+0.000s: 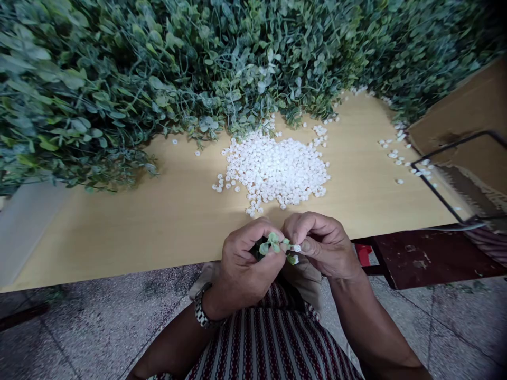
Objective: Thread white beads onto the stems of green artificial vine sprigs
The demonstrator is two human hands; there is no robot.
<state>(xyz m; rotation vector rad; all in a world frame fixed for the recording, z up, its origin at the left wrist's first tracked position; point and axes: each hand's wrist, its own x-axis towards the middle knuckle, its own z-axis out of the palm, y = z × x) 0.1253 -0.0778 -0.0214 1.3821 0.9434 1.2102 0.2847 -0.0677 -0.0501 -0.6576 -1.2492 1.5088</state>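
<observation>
The green sprig [273, 244] was held at the near edge of the tabletop [158, 216]. The left hand [249, 264] had its fingers clamped on the sprig; the right hand [327, 245] had its fingers pinched on the white piece [296, 248] at one tip. A steady left grip and light, in-line pressure suited the thin tip. Beyond, open tabletop flanked the white pile [277, 169], bounded by foliage [237, 63] behind and cardboard [463, 111] at right.

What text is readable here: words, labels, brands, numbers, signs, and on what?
None can be read.
Silver metal-link watch band: too small for any marking to show.
Torn brown cardboard: no legible print.
Green-leaved, white-tipped sprig: no text.
Small white round pieces: too small to tell.
</observation>
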